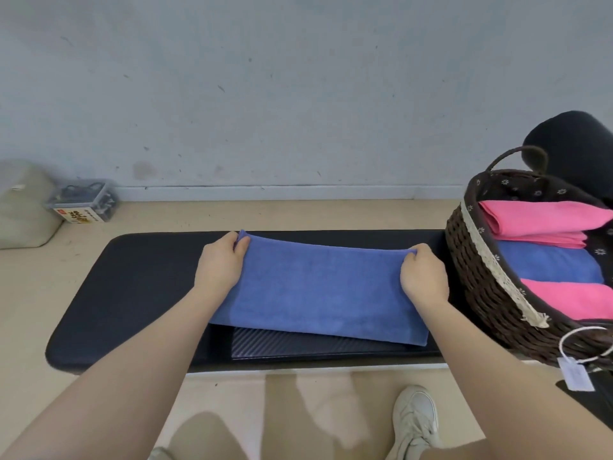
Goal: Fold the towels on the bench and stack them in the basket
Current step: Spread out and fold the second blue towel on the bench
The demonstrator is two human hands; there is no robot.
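Both hands, left [220,263] and right [423,277], pinching blue towel [318,293] corners, wicker basket [481,287] (half-full) beside right hand

We face a scuffed pale blue-grey wall [298,78] w/ white skirting [265,192]. Beige floor [30,293] below; clear plastic box [84,200] & off-white bag [23,204] at left.

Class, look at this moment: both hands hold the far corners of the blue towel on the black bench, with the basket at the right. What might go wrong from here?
1. The blue towel lies slightly askew, and its near edge overhangs the ridged strip at the front of the bench, so the next fold may come out uneven.
2. The left hand and right hand only pinch the corners; one could slip.
3. The basket sits tilted and already holds pink and blue towels, so another may unsettle the stack.
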